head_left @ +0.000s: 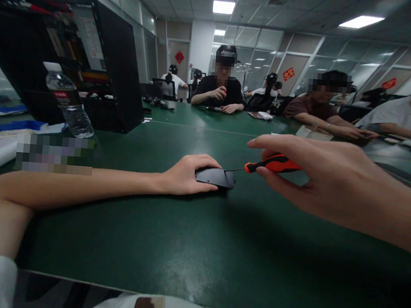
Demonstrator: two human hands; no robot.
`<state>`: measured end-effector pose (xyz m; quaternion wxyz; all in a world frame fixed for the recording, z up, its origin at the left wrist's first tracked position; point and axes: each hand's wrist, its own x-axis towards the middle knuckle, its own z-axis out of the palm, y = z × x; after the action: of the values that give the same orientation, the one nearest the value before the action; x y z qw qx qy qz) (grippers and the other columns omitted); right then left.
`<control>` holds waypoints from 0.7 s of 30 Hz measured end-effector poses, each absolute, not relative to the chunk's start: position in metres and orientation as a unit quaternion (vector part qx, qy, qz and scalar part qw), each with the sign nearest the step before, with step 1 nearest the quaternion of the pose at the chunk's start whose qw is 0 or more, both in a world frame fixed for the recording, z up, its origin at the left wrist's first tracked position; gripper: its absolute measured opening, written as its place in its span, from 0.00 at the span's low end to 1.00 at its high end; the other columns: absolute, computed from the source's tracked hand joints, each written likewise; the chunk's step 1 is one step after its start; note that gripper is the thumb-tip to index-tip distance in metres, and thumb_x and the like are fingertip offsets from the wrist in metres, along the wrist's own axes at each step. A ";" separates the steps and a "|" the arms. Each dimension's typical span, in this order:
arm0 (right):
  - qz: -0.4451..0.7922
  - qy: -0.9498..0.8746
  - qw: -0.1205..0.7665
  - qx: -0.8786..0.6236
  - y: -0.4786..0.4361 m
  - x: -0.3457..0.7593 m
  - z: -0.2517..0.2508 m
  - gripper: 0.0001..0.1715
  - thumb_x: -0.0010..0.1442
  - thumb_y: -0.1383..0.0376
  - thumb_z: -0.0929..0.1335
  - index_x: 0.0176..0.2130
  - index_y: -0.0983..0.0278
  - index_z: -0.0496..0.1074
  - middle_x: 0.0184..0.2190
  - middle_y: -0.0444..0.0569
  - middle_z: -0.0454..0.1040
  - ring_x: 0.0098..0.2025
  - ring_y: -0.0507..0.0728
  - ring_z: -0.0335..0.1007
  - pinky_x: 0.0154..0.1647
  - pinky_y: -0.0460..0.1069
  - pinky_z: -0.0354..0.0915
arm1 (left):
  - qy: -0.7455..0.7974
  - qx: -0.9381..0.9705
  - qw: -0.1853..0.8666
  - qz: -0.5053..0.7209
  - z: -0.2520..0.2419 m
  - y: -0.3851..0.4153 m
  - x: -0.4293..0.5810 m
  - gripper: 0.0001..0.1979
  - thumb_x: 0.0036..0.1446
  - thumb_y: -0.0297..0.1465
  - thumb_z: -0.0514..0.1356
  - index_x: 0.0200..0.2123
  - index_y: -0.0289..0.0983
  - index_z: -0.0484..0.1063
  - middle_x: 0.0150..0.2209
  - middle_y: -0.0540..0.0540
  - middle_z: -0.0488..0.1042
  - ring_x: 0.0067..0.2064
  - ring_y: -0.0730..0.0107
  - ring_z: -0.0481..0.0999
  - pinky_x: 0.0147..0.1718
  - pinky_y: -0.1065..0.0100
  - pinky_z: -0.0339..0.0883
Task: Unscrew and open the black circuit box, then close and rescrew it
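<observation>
On the green table, my left hand (184, 175) is closed around a dark grey computer mouse (215, 177), thumb and fingers along its sides. My right hand (324, 180) grips a screwdriver (279, 163) by its orange and black handle. The thin metal shaft points left, and its tip meets the mouse's upper edge in the picture; whether it touches a screw is too small to tell. A dark shadow lies on the tabletop below the right hand.
To the left stand an open black computer case (116, 66) and a clear water bottle (69, 103). Blue-and-white gloves (22, 127) lie near them. Across the green table (141, 244) sit several people, one in black (219, 91) directly opposite.
</observation>
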<state>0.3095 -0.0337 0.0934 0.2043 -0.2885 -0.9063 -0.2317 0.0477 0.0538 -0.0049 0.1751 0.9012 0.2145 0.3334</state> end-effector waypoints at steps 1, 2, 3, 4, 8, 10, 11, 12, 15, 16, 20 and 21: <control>-0.217 -0.912 0.201 -0.283 -0.033 0.309 0.094 0.23 0.66 0.64 0.63 0.59 0.63 0.66 0.46 0.54 0.79 0.41 0.60 0.78 0.37 0.52 0.71 | 0.216 0.901 0.175 0.333 -0.005 0.054 0.048 0.22 0.55 0.39 0.70 0.50 0.35 0.75 0.50 0.40 0.79 0.51 0.57 0.77 0.52 0.60 0.69; -0.203 -0.918 0.197 -0.278 -0.033 0.309 0.094 0.24 0.65 0.65 0.63 0.60 0.62 0.66 0.47 0.53 0.78 0.42 0.60 0.77 0.38 0.52 0.72 | 0.219 0.901 0.175 0.332 -0.005 0.054 0.048 0.22 0.55 0.39 0.70 0.50 0.35 0.75 0.50 0.40 0.79 0.51 0.57 0.77 0.52 0.60 0.69; -0.192 -0.922 0.193 -0.276 -0.033 0.309 0.095 0.25 0.64 0.67 0.63 0.60 0.60 0.66 0.47 0.52 0.78 0.43 0.60 0.77 0.39 0.52 0.72 | 0.221 0.901 0.174 0.331 -0.005 0.054 0.048 0.22 0.55 0.39 0.70 0.51 0.35 0.75 0.49 0.40 0.79 0.51 0.57 0.77 0.52 0.60 0.69; -0.189 -0.924 0.190 -0.273 -0.033 0.309 0.095 0.25 0.64 0.67 0.63 0.59 0.60 0.65 0.47 0.52 0.78 0.43 0.59 0.77 0.39 0.52 0.72 | 0.222 0.901 0.173 0.330 -0.004 0.054 0.048 0.22 0.56 0.39 0.70 0.51 0.35 0.75 0.49 0.40 0.79 0.50 0.58 0.77 0.52 0.60 0.69; -0.228 -0.913 0.191 -0.277 -0.034 0.309 0.094 0.20 0.68 0.59 0.65 0.57 0.62 0.67 0.43 0.53 0.79 0.38 0.60 0.77 0.34 0.52 0.69 | 0.210 0.902 0.172 0.337 -0.004 0.054 0.048 0.22 0.56 0.39 0.70 0.51 0.35 0.76 0.49 0.40 0.79 0.50 0.58 0.77 0.51 0.61 0.69; -0.248 -0.905 0.197 -0.286 -0.034 0.309 0.094 0.18 0.69 0.57 0.64 0.54 0.63 0.68 0.41 0.53 0.79 0.36 0.60 0.77 0.31 0.52 0.68 | 0.204 0.902 0.173 0.338 -0.004 0.054 0.048 0.22 0.56 0.39 0.70 0.51 0.35 0.76 0.49 0.39 0.78 0.50 0.58 0.77 0.51 0.61 0.69; -0.253 -0.902 0.199 -0.288 -0.034 0.309 0.094 0.16 0.69 0.58 0.63 0.53 0.62 0.69 0.41 0.52 0.79 0.36 0.60 0.77 0.31 0.52 0.67 | 0.203 0.902 0.174 0.339 -0.004 0.054 0.048 0.22 0.56 0.39 0.70 0.51 0.35 0.76 0.50 0.39 0.78 0.51 0.58 0.77 0.51 0.61 0.69; -0.252 -0.902 0.202 -0.287 -0.033 0.309 0.095 0.15 0.69 0.60 0.63 0.52 0.62 0.69 0.41 0.52 0.80 0.36 0.60 0.77 0.32 0.52 0.68 | 0.203 0.902 0.174 0.340 -0.004 0.053 0.048 0.22 0.56 0.39 0.70 0.51 0.35 0.76 0.49 0.39 0.79 0.50 0.58 0.77 0.51 0.60 0.69; -0.220 -0.912 0.214 -0.271 -0.031 0.308 0.097 0.14 0.67 0.63 0.63 0.51 0.60 0.70 0.43 0.51 0.80 0.39 0.60 0.78 0.34 0.52 0.70 | 0.206 0.900 0.172 0.342 -0.004 0.053 0.048 0.22 0.55 0.39 0.70 0.51 0.35 0.75 0.49 0.39 0.79 0.50 0.58 0.78 0.51 0.60 0.69; -0.204 -0.917 0.217 -0.267 -0.031 0.308 0.098 0.14 0.66 0.63 0.64 0.51 0.59 0.70 0.43 0.51 0.80 0.40 0.60 0.78 0.35 0.52 0.71 | 0.207 0.901 0.173 0.341 -0.004 0.053 0.048 0.22 0.55 0.38 0.70 0.51 0.35 0.75 0.49 0.39 0.78 0.50 0.58 0.78 0.51 0.60 0.69; -0.158 -0.922 0.235 -0.266 -0.031 0.306 0.098 0.13 0.66 0.60 0.65 0.50 0.55 0.71 0.41 0.48 0.80 0.39 0.59 0.78 0.38 0.52 0.73 | 0.194 0.904 0.178 0.337 -0.004 0.052 0.048 0.22 0.56 0.39 0.69 0.51 0.35 0.75 0.50 0.39 0.78 0.51 0.57 0.78 0.52 0.59 0.70; -0.152 -0.921 0.238 -0.268 -0.031 0.305 0.098 0.12 0.66 0.59 0.65 0.49 0.55 0.72 0.41 0.47 0.80 0.38 0.59 0.78 0.38 0.52 0.73 | 0.191 0.904 0.180 0.337 -0.004 0.052 0.048 0.22 0.56 0.39 0.69 0.51 0.35 0.75 0.50 0.38 0.78 0.51 0.57 0.77 0.52 0.59 0.70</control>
<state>0.3052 -0.0311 0.0981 0.2383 -0.2679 -0.9210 -0.1521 0.0479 0.0524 -0.0039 0.1800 0.9044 0.1905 0.3368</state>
